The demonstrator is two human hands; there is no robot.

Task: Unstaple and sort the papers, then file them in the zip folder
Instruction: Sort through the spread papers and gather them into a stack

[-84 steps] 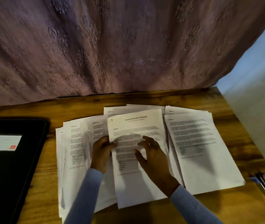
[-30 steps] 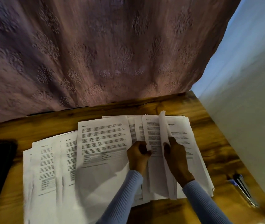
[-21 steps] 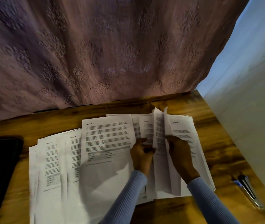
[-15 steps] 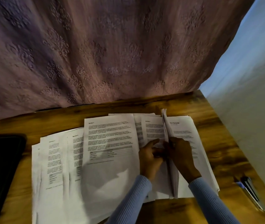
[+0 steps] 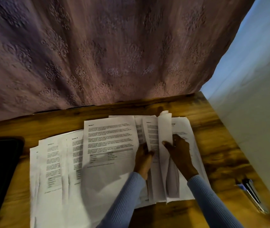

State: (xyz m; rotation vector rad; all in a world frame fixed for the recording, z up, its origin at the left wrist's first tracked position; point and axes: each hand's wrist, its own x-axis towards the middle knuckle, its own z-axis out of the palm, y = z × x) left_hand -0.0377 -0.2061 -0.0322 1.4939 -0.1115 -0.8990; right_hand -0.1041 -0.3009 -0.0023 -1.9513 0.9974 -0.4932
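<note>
Curtain (image 5: 98,51): a big purple cloth with flower shapes. It hangs behind the far side of the table.
Table (image 5: 216,145): brown wood. Everything else sits on it.
Papers (image 5: 108,145): lots of white sheets with print, spread in a fan over the middle of the table. The sheets lie on top of each other. The top one near the middle starts with a dark heading.
How the papers will handle: I think they are very light, thin and bendy. They slide on each other and can crease or tear. It looks best to take a sheet by its edge or corner, with a soft pinch, and keep the other hand flat on the pile so it does not slip.
Zip folder (image 5: 1,162): black, at the left end of the table, just beside the papers. It looks closed, and no sheet is in it yet.
Lifted sheet (image 5: 164,129): it stands up and curls at the right part of the table, above the pile.
Right hand (image 5: 179,149): its fingers and thumb are bent round the lifted sheet's edge and grip it.
Left hand (image 5: 143,156): it rests on the pile just left of the lifted sheet. Its fingertips are tucked under a sheet edge, so I cannot tell if they pinch it.
Metal tool (image 5: 252,195): small and shiny, near the right edge of the table, well apart from the papers. It is too blurry to name.
</note>
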